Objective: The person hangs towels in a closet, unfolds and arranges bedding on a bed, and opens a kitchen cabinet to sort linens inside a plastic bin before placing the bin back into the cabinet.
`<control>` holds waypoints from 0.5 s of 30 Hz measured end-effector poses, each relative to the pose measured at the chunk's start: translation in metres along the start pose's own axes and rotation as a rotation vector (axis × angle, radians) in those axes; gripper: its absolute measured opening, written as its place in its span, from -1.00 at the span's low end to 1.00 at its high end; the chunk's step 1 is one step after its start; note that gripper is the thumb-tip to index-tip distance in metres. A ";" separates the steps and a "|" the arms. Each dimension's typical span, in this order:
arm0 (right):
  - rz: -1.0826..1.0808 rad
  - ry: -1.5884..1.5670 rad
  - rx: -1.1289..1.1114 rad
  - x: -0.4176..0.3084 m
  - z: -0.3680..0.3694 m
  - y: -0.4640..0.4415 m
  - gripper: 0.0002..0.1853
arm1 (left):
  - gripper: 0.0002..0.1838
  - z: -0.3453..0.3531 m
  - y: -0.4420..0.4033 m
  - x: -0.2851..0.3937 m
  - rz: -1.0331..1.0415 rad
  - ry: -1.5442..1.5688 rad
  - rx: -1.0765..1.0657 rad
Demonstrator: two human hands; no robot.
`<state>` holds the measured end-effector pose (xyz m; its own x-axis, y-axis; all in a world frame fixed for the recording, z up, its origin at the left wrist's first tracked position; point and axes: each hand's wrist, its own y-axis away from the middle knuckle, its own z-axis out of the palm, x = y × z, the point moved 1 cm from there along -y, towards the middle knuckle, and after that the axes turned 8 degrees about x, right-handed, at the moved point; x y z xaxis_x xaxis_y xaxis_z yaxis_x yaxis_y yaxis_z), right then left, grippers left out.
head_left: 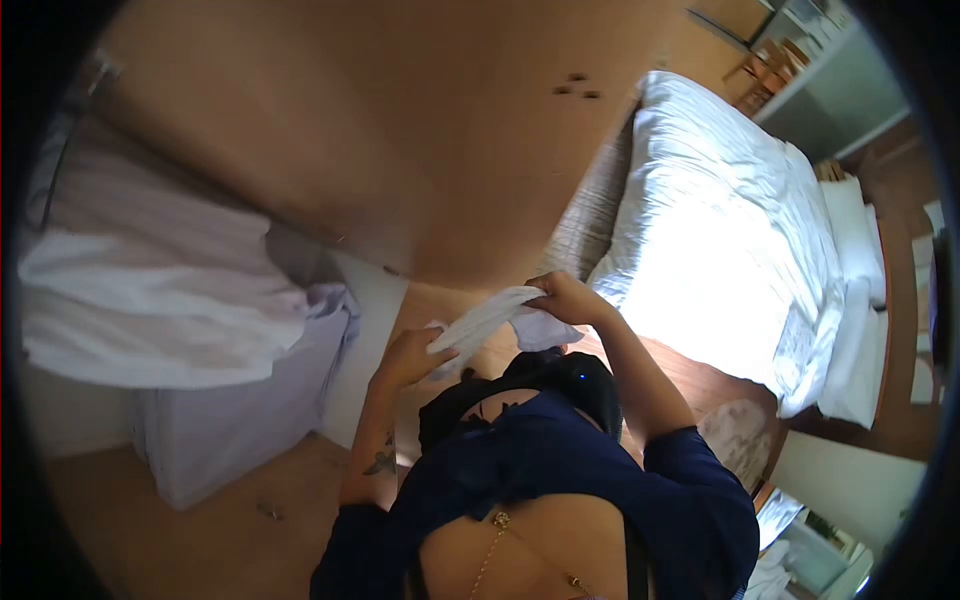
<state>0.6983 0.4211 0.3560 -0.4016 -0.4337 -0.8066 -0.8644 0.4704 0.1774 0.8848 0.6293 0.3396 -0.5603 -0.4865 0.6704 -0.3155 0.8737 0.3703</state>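
A white cloth (482, 322) is stretched between my two hands in front of my body. My left hand (412, 356) is closed on its lower left end. Its upper right end is gripped by my right hand (565, 298), with the fingers wrapped round it. A loose part of the cloth hangs below my right hand. White and pale garments (160, 310) hang in the open wardrobe at the left, above a stack of folded lilac fabric (235, 420).
A large brown wardrobe door (400, 130) stands open ahead of me. To the right is a bed with a white duvet (700, 220) and white pillows (850, 350). A round pale rug (735, 440) lies on the wooden floor. Wooden chairs (768, 72) stand far back.
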 end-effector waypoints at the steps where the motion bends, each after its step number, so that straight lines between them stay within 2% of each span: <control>1: 0.045 -0.025 -0.036 0.008 -0.017 0.005 -0.75 | -0.61 0.011 -0.009 -0.002 0.025 -0.012 -0.013; 3: 0.000 -0.044 0.042 0.057 -0.039 0.009 -0.76 | -0.60 0.040 -0.030 -0.014 0.005 0.012 0.008; 4: 0.090 -0.110 0.122 0.071 -0.054 0.012 -0.77 | -0.60 0.054 -0.042 -0.010 0.015 0.006 0.005; 5: 0.179 -0.176 0.197 0.086 -0.070 0.013 -0.77 | -0.61 0.067 -0.054 -0.006 -0.016 -0.039 0.093; 6: 0.273 -0.142 0.161 0.089 -0.088 0.016 -0.75 | -0.61 0.076 -0.066 0.003 -0.052 -0.081 0.182; 7: 0.274 -0.142 0.158 0.104 -0.099 0.015 -0.75 | -0.61 0.085 -0.077 0.028 -0.055 -0.080 0.181; 9: 0.209 -0.044 0.072 0.134 -0.104 0.013 -0.62 | -0.60 0.113 -0.102 0.081 -0.161 0.344 0.244; 10: 0.191 0.035 0.036 0.136 -0.108 0.014 -0.42 | -0.58 0.134 -0.122 0.097 -0.134 0.479 0.169; 11: -0.133 0.057 0.165 0.161 -0.095 0.016 -0.33 | -0.57 0.156 -0.139 0.112 -0.112 0.614 0.092; 13: 0.027 -0.092 0.045 0.150 -0.107 0.015 -0.29 | -0.51 0.186 -0.168 0.165 0.201 0.775 -0.052; 14: 0.089 -0.066 0.201 0.176 -0.103 0.011 -0.42 | -0.51 0.186 -0.171 0.185 0.191 0.770 -0.040; 15: 0.076 -0.073 0.187 0.207 -0.104 0.002 -0.42 | -0.46 0.180 -0.170 0.208 0.273 0.510 0.017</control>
<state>0.5817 0.2522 0.2477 -0.4350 -0.3380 -0.8345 -0.7585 0.6370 0.1374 0.6838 0.3792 0.3002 -0.1846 -0.1760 0.9669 -0.2262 0.9650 0.1325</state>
